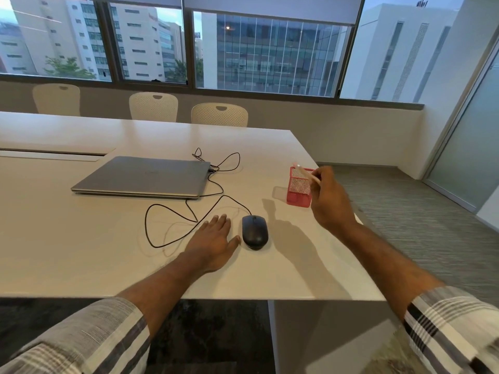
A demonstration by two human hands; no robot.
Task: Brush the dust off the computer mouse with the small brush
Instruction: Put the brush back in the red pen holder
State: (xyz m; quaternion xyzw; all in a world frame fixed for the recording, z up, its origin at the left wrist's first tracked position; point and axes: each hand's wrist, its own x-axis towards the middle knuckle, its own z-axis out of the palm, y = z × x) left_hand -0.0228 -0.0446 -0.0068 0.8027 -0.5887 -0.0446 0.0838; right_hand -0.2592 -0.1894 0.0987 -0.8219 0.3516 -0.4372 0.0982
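A black wired computer mouse (255, 231) lies on the white table (81, 252) near its front right part. My left hand (214, 240) rests flat on the table just left of the mouse, fingers spread, not touching it. My right hand (328, 197) is raised beside a pink mesh holder (299, 190) and its fingers pinch a small pale brush (306, 172). The brush's far end sticks out over the holder's rim; its bristles are blurred and hard to make out.
A shut grey laptop (143, 176) lies behind the mouse, with the black mouse cable (172, 211) looping across the table to it. The table's right edge runs close to the holder. Three white chairs (219, 114) stand along the far side under the windows.
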